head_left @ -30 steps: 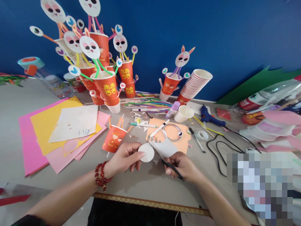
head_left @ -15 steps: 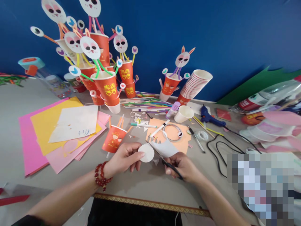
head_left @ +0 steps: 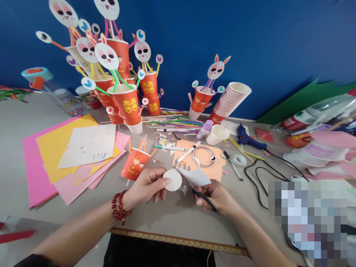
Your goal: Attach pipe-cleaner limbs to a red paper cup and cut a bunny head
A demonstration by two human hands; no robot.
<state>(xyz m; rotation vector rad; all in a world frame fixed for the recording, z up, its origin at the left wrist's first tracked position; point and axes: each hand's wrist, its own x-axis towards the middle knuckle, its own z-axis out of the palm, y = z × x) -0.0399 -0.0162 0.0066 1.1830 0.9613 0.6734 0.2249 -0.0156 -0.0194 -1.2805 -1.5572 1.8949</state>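
Between the thumb and fingers of my left hand (head_left: 150, 185) is a white paper circle (head_left: 174, 181). My right hand (head_left: 215, 194) is closed around the black handles of a pair of scissors (head_left: 204, 199), whose blades point up and left to the circle's upper right edge. A white paper offcut (head_left: 197, 176) lies along the blades, just above my right hand; whether it is still joined to the circle I cannot tell. Right behind my left hand stands a red paper cup (head_left: 134, 165) with orange and white strips sticking up from it.
Coloured paper sheets (head_left: 44, 163) lie at left. Rabbit-faced cup figures (head_left: 129, 104) and a leaning cup stack (head_left: 230, 100) stand along the blue wall. Orange paper (head_left: 217, 174) carries markers and a ring. A blue glue gun (head_left: 250, 141) trails its black cord at right.
The white offcut has tilted and dropped slightly beside the scissor blades. Both hands stay nearly in place, and the paper circle has barely shifted.
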